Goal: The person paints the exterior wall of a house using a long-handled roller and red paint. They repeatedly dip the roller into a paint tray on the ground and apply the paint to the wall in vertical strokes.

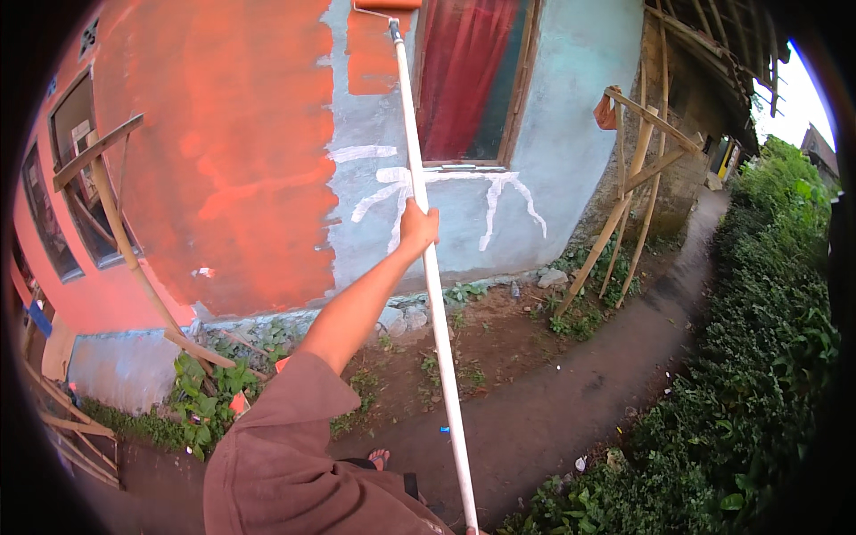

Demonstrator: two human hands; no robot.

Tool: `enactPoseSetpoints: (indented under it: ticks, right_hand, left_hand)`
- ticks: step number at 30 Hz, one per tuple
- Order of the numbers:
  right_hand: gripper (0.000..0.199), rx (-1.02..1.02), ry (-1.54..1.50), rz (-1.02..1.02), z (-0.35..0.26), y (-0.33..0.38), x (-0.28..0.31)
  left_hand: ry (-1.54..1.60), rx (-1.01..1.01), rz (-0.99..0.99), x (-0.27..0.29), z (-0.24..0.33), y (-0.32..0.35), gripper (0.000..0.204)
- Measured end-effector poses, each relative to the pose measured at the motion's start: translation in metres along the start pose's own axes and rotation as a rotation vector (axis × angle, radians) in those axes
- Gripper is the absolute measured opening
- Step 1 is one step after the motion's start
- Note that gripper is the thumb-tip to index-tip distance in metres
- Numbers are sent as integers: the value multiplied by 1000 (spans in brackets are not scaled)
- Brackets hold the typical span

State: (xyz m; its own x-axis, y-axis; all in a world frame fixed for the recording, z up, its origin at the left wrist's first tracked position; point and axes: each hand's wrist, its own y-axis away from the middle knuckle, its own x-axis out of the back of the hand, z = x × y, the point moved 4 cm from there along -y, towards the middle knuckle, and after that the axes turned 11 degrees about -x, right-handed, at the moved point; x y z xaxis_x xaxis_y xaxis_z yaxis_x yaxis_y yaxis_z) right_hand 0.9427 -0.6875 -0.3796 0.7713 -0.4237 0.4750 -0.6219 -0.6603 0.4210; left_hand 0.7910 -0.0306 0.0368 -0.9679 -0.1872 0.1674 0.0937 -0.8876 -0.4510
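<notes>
My left hand (418,229) is closed around the long white pole of a paint roller (439,312), partway up its length. The roller head (389,4), coated orange, is at the upper edge of the view, against the wall beside the window. At the lower edge only a sliver of my right hand (473,531) shows, closed at the pole's lower end. Orange paint (250,134) covers the wall's left part, with a smaller orange patch (372,62) under the roller. The bare part of the wall (571,152) is pale blue-grey, with white streaks (490,209) below the window.
A window (468,80) with a red curtain lies right of the pole. Bamboo supports (637,169) lean at the right, and a wooden prop (125,214) stands at the left. Stones (392,319) and weeds line the wall's foot. A dirt path (571,383) runs beside dense bushes (758,357).
</notes>
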Motion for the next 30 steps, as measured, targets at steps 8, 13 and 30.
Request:
enactPoseSetpoints:
  ticks: [8, 13, 30]
  right_hand:
    - [35, 143, -67, 140, -135, -44, 4]
    - [35, 187, -21, 144, -110, -47, -17]
    - [37, 103, -52, 53, -148, -49, -9]
  left_hand:
    - [80, -125, 78, 7, 73, -103, 36]
    - [114, -151, 78, 13, 93, -115, 38]
    - [98, -143, 40, 9, 54, -110, 33]
